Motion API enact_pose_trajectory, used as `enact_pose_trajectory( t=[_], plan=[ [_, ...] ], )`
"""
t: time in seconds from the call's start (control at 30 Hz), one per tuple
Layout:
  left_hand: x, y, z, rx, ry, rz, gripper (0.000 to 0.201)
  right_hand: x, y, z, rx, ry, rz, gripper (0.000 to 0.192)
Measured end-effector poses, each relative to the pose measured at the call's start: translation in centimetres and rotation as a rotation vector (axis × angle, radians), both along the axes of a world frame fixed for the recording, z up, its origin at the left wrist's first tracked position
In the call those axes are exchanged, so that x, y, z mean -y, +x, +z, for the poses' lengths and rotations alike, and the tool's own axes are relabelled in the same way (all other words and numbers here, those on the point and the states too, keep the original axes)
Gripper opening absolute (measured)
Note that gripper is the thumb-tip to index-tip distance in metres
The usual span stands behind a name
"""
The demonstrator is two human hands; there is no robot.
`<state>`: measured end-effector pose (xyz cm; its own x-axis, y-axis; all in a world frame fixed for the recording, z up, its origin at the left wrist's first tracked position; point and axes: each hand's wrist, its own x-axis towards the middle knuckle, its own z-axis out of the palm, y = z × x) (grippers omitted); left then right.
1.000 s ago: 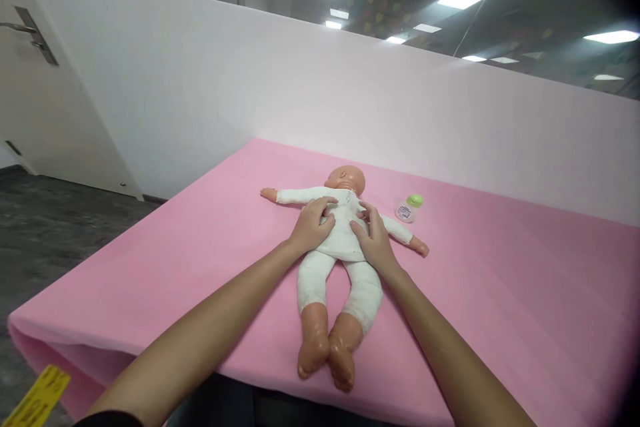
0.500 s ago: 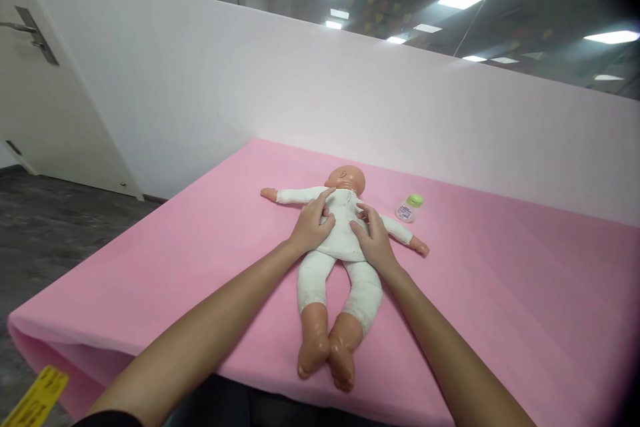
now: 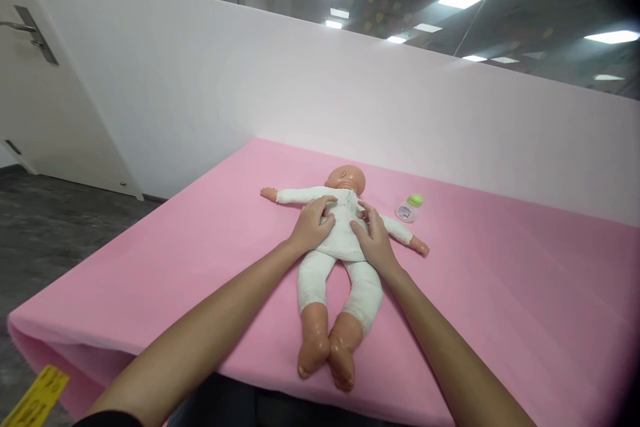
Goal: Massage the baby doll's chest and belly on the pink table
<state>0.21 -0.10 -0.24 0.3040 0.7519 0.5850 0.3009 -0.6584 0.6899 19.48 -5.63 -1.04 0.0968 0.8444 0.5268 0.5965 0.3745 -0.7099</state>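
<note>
A baby doll (image 3: 345, 213) in a white suit lies on its back on the pink padded table (image 3: 500, 293), head away from me, arms spread, bare feet toward me. My left hand (image 3: 313, 227) rests on the left side of its chest, fingers curled lightly against the suit. My right hand (image 3: 373, 237) lies on the right side of the torso, fingers apart and pointing to the chest. Both palms hide the doll's sides. A small bottle with a green cap (image 3: 409, 208) lies just right of the doll's head.
A pale pink partition wall (image 3: 350, 93) stands along the table's far edge. The table's left edge drops to a dark floor (image 3: 50, 227), with a white door (image 3: 30, 80) at far left. A yellow tag (image 3: 35, 397) shows at the bottom left corner.
My left hand's fingers, stretched up toward the doll's shoulder half a second ago, have curled back onto its chest. The right hand and the doll stay where they were.
</note>
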Motion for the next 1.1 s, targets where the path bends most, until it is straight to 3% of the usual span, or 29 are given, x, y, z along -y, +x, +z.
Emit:
enact_pose_trajectory(
  t=[0.07,0.3,0.37,0.5,0.63,0.73,0.83,0.93,1.1],
  plan=[
    [0.0,-0.02,0.0,0.001,-0.002,-0.003,0.042,-0.02,0.02,-0.03,0.006,-0.007,0.001,0.049],
    [-0.13,0.1,0.04,-0.017,0.017,-0.012,0.01,0.02,0.07,0.29,0.03,-0.006,0.021,0.013],
    [-0.28,0.17,-0.05,-0.024,0.017,0.001,0.014,0.04,0.03,0.35,0.034,-0.002,0.015,0.009],
    [-0.4,0.18,-0.2,-0.037,0.021,0.004,0.018,0.01,-0.01,0.27,0.044,-0.004,0.006,0.009],
    [-0.2,0.08,-0.2,0.002,0.017,-0.015,0.006,-0.04,0.03,0.11,0.019,0.005,0.015,0.016],
    [-0.12,0.07,-0.17,0.008,0.017,-0.022,0.018,-0.04,0.01,0.15,0.021,0.002,0.01,0.012],
    [-0.24,0.14,-0.13,-0.015,0.021,-0.015,0.008,-0.01,-0.04,0.29,0.034,-0.005,0.005,0.012],
    [-0.42,0.19,-0.16,-0.039,0.018,0.003,0.018,0.02,-0.07,0.36,0.032,-0.003,0.013,0.015],
    [-0.51,0.18,-0.31,-0.032,0.025,-0.005,0.018,-0.05,-0.04,0.32,0.029,0.001,0.014,0.013]
  ],
)
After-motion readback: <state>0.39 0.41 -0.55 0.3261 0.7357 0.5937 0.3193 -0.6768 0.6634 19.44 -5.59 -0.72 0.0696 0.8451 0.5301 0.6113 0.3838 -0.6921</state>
